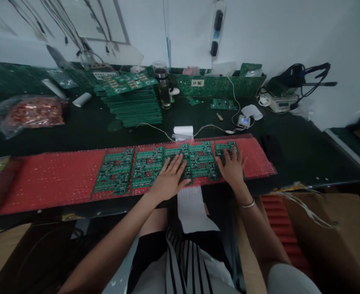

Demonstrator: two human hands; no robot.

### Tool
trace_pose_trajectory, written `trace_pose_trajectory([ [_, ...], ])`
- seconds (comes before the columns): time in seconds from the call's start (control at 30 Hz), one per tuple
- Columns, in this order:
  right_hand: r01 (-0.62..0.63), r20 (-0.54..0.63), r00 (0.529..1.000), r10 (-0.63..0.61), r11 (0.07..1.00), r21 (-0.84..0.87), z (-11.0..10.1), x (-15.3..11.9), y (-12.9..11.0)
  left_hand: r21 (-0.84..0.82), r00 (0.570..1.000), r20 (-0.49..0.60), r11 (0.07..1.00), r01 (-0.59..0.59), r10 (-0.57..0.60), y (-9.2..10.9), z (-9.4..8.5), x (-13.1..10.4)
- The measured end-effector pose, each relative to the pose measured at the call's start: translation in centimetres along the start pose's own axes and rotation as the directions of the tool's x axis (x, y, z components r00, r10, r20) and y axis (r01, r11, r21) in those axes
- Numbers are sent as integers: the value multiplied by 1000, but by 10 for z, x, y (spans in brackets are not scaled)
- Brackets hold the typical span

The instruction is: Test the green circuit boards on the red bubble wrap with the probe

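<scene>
At mid-frame, a left hand and right hand lie unclenched, fingers spread, each touching one of five boards lined across red wrap.

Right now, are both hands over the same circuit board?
No, the left hand lies over the middle board, the right hand over the rightmost board.
</scene>
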State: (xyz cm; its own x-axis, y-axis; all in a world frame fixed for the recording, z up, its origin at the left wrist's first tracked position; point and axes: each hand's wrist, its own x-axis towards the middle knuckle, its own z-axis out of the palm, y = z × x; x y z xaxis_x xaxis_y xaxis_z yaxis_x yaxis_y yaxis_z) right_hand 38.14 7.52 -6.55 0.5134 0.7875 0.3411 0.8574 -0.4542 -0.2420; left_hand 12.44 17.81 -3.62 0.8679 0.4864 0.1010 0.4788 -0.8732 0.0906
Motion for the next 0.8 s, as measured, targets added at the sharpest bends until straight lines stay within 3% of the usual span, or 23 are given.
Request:
trace_pose_trajectory([
  [0.07,-61,8,998,61,998,-18,0,-2,17,-30,997,27,997,-73,74,10,5,15],
  [0.2,85,54,995,-84,996,-3,2,-1,30,-54,989,96,993,-106,110,30,17,28],
  [0.3,179,54,982,-181,983,31,1,3,32,-105,988,76,986,-127,136,24,11,33],
  [0.37,188,14,982,-189,981,55,-3,4,36,-135,999,-6,990,-46,46,-1,-2,43],
  [0.4,179,-21,984,-177,982,68,-5,3,39,-137,996,-66,989,58,-68,-21,-10,49],
  [0.43,170,-62,984,-164,982,88,-8,3,44,-132,963,-135,968,215,-232,-45,-19,55],
  [0.47,176,-99,981,-165,977,118,-10,2,48,-118,888,-200,910,397,-414,-71,-27,61],
  [0.53,225,-155,968,-196,955,195,-14,0,54,-79,693,-243,725,684,-679,-124,-42,66],
  [0.57,251,-176,961,-213,939,234,-17,-2,54,-66,640,-221,666,743,-736,-147,-47,66],
  [0.6,272,-194,955,-225,923,271,-19,-3,52,-63,615,-213,639,767,-759,-165,-50,65],
  [0.7,313,-206,946,-249,867,388,-29,-8,34,-63,613,-180,631,773,-769,-195,-51,65],
  [0.8,319,-152,947,-283,770,552,-41,-2,5,-68,618,-165,634,771,-769,-193,-48,76],
])
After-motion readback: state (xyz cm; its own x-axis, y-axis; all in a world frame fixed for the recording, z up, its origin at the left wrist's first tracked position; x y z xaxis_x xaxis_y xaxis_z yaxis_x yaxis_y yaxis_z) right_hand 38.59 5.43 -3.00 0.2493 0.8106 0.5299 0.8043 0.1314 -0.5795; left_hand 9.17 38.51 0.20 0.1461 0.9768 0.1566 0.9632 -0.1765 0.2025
